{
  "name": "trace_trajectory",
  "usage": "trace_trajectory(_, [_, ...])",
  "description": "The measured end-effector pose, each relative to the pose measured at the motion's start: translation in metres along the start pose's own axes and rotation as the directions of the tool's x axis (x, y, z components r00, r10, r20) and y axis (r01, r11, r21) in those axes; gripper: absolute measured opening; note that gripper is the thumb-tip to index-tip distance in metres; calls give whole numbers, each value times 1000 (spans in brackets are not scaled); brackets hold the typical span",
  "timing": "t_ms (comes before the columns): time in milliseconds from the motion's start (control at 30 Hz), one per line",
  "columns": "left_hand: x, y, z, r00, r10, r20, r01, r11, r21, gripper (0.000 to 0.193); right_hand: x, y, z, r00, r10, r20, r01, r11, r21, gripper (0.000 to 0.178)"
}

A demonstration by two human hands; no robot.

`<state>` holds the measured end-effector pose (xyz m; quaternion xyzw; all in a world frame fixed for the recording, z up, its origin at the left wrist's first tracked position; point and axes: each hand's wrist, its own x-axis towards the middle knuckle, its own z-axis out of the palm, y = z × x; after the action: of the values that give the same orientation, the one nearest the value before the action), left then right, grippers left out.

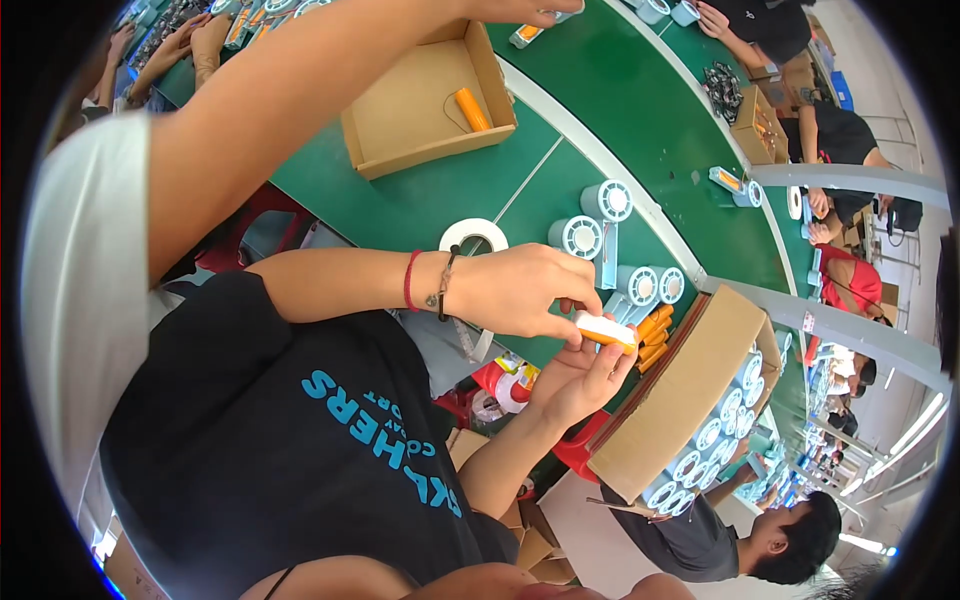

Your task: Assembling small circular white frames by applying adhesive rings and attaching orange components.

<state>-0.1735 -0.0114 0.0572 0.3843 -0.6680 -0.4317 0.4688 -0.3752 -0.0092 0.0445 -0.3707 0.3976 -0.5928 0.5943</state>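
In front of my torso both hands meet on a small orange battery pack (620, 342) with a white strip along its upper side. My right hand (580, 385) holds it from below, between thumb and fingers. My left hand (525, 290), with a red and a dark bracelet at the wrist, is closed, its thumb and fingertips at the near end of the white strip. Whether it grips strip or pack is partly hidden. Several orange battery packs (655, 338) lie on the green table beyond my hands. Beside my left wrist rests a white tape roll (450, 238).
Light-blue fan-like parts (582, 238) stand on the table ahead. A carton (640, 420) full of similar parts is at right. A shallow cardboard box (380, 155) holds one orange pack. A co-worker's arm (260, 130) reaches across the upper left. Other people work along the curved bench.
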Motion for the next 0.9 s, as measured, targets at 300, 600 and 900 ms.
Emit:
trace_trajectory(300, [5, -12, -10, 980, -48, 193, 117, 924, -364, 39, 4, -5, -10, 997, 22, 77, -37, 979, 202, 43])
trace_trajectory(600, [30, -68, -33, 926, 256, 277, -377, 672, 637, 24, 9, 16, -2, 996, -67, -58, 34, 889, -457, 38])
trace_trajectory(900, [43, -90, -38, 932, 253, 260, -347, 831, 435, 8, -2, 30, 17, 959, -250, 134, 259, 585, -768, 36])
